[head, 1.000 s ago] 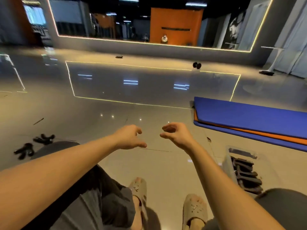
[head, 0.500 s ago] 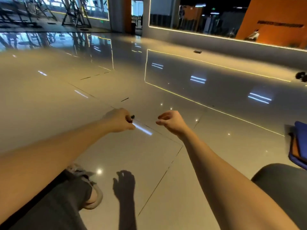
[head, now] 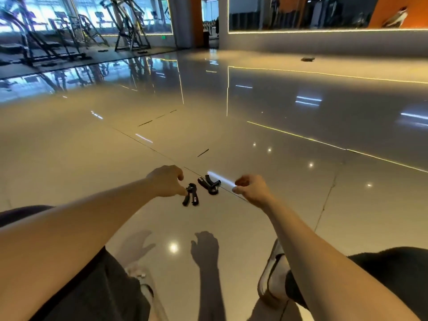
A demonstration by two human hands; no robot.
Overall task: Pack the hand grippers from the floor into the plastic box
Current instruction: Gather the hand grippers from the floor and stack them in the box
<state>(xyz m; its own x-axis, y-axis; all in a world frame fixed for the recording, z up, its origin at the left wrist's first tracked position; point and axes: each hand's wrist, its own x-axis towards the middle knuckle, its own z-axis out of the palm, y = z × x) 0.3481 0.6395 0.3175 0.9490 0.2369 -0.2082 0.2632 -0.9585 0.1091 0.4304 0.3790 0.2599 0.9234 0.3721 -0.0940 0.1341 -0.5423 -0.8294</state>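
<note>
Left hand [head: 165, 181]: fingers curled, empty, tips just beside near hand gripper [head: 191, 195] lying on floor [head: 231, 228]; actual contact not discernible. Close around both handles, lift straight up. Far hand gripper [head: 209, 184]: on floor close beside, handles splayed; take separately. Right hand [head: 252, 189]: loosely curled, holding nothing. Plastic box: out of view. Handle markings too small to read.
</note>
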